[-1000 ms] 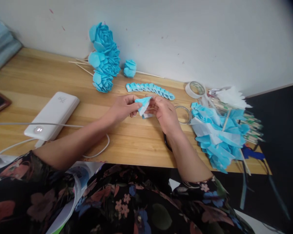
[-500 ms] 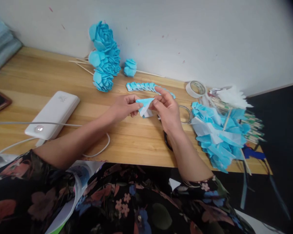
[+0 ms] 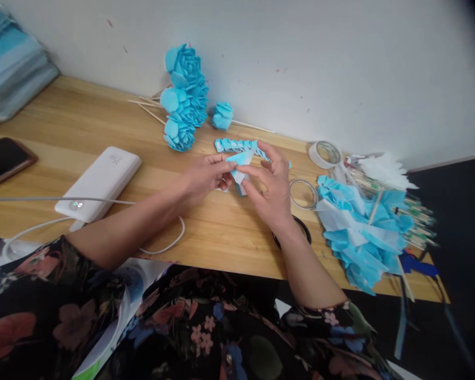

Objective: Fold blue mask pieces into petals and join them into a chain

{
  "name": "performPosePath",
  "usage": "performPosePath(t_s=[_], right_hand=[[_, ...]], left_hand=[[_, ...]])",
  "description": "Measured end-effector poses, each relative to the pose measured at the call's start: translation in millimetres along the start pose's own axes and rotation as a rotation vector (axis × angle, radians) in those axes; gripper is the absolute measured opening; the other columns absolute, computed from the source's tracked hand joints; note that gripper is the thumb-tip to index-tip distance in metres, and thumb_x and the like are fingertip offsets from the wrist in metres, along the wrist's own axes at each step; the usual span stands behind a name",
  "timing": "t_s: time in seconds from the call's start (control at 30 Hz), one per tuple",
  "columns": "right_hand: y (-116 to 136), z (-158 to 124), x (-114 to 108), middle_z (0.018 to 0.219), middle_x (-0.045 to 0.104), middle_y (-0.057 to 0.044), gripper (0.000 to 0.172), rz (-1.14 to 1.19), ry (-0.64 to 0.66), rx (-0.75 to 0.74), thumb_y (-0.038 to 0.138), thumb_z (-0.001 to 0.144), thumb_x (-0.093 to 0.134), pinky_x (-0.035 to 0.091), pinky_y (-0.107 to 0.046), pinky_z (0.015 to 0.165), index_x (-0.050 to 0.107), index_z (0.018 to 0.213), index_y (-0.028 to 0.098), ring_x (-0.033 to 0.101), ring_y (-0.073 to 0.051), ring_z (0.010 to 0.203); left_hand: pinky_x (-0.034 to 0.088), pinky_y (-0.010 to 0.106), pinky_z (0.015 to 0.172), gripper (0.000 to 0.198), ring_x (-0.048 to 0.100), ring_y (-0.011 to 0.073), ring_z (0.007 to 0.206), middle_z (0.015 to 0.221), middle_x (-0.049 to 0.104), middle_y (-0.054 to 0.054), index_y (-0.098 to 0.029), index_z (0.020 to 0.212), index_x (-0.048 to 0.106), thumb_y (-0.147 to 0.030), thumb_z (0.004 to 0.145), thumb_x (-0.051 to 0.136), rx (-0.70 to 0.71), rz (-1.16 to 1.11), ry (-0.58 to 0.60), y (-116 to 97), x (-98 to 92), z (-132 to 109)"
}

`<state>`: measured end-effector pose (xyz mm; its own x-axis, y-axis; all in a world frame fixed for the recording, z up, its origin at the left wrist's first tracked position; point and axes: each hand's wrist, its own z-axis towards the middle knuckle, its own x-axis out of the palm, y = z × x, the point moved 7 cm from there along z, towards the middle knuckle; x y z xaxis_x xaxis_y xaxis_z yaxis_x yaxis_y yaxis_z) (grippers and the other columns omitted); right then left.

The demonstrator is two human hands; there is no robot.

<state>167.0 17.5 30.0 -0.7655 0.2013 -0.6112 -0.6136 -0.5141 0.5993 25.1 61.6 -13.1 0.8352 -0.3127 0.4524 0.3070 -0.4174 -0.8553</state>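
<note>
Both hands meet over the middle of the wooden table [image 3: 221,237]. My left hand [image 3: 206,177] pinches the left side of a small folded piece of light blue paper [image 3: 240,158]. My right hand [image 3: 269,187] pinches its right side, the other fingers raised and spread. Just behind the paper lies a strip of folded blue petals [image 3: 237,145]. Part of the paper is hidden by my fingers.
Blue paper flowers on sticks [image 3: 184,100] lean on the wall. A white power bank [image 3: 101,182] with a cable and a phone [image 3: 2,161] lie left. Two tape rolls [image 3: 325,154], a heap of blue paper pieces [image 3: 360,232] and sticks lie right. Black scissor handles [image 3: 301,229] show beside my right wrist.
Both hands have lifted the blue paper slightly toward the petal strip. My right fingers have opened upward from a curled pose. The camera has shifted, showing more of the left side.
</note>
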Motion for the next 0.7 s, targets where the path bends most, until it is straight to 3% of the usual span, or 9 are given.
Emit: performPosePath(t_s=[0.1,0.33,0.7], right_hand=[[-1.4,0.2,-0.1,0.158,0.050,0.004,0.013,0.038,0.001,0.022,0.043,0.095,0.070,0.039,-0.067,0.119,0.078,0.105,0.041,0.039,-0.035,0.152],[-4.7,-0.6,-1.4,0.153,0.054,0.001,0.014,0.041,-0.029,0.040,0.046,0.094,0.071,0.048,-0.062,0.113,0.079,0.100,0.036,0.046,-0.034,0.146],[-3.1,-0.3,3.1,0.149,0.055,-0.002,0.010,0.051,-0.020,0.012,0.038,0.093,0.070,0.049,-0.060,0.112,0.076,0.100,0.034,0.051,-0.032,0.141]], left_hand=[[0.042,0.021,0.053,0.018,0.058,0.0072,0.052,0.063,0.064,-0.001,-0.015,0.075,0.062,-0.017,0.090,0.073,0.004,0.007,0.012,2.1,0.5,-0.1],[0.041,0.021,0.054,0.022,0.057,0.0064,0.051,0.062,0.064,-0.002,-0.015,0.074,0.061,-0.019,0.091,0.075,-0.004,0.023,-0.005,6.0,0.9,-1.0],[0.042,0.021,0.056,0.024,0.057,0.0069,0.050,0.060,0.064,-0.001,-0.015,0.072,0.059,-0.015,0.093,0.069,-0.017,0.004,-0.023,4.6,2.7,-3.6]])
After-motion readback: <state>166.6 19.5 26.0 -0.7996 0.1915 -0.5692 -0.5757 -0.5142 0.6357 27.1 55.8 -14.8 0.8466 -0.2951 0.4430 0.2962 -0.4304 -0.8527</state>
